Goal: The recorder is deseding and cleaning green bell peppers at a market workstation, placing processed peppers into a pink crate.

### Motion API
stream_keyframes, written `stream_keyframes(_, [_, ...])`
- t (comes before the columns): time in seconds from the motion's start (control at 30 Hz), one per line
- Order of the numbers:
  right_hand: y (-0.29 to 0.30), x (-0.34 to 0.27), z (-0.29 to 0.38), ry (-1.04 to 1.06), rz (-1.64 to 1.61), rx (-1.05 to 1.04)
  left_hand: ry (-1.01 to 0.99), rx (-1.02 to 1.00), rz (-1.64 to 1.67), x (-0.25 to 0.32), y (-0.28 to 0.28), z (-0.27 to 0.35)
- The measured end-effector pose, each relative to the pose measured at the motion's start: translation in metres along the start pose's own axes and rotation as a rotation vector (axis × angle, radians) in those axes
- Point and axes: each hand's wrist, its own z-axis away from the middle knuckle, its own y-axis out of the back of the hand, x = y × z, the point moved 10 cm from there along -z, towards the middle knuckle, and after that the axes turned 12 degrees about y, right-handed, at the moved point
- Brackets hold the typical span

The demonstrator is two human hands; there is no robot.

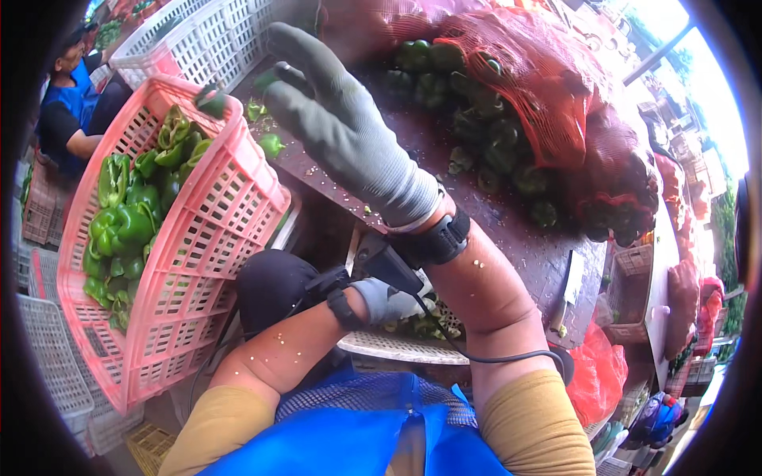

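Note:
My right hand (pixel 351 131), in a grey knitted glove, is raised over the dark red table (pixel 524 262) with its fingers apart and nothing in them. It points towards a pink plastic crate (pixel 202 238) tilted at the left. Green bell peppers (pixel 122 229), some split or cut, fill much of that crate. One dark green pepper (pixel 211 102) appears blurred at the crate's upper rim; whether it touches is unclear. Low before me, my left hand (pixel 390 300), also gloved, is over a white basket (pixel 405 348) with green pepper scraps (pixel 425 326). Its fingers are partly hidden.
Red mesh sacks (pixel 536 77) bulge along the table's far side, beside loose green peppers (pixel 494 131). A broad-bladed knife (pixel 571 285) lies near the right edge, above a red plastic bag (pixel 595 375). White crates (pixel 196 44) and a seated person (pixel 74 107) are at left.

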Motion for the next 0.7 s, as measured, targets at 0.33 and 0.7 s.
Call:
stream_keyframes(0.33, [0.372, -0.004, 0.162, -0.567, 1.824, 0.232, 0.020, -0.071, 0.061, 0.006, -0.005, -0.010])
stream_keyframes(0.7, [0.273, 0.043, 0.167, -0.452, 1.866, -0.286, 0.053, -0.125, 0.008, 0.003, -0.014, -0.023])
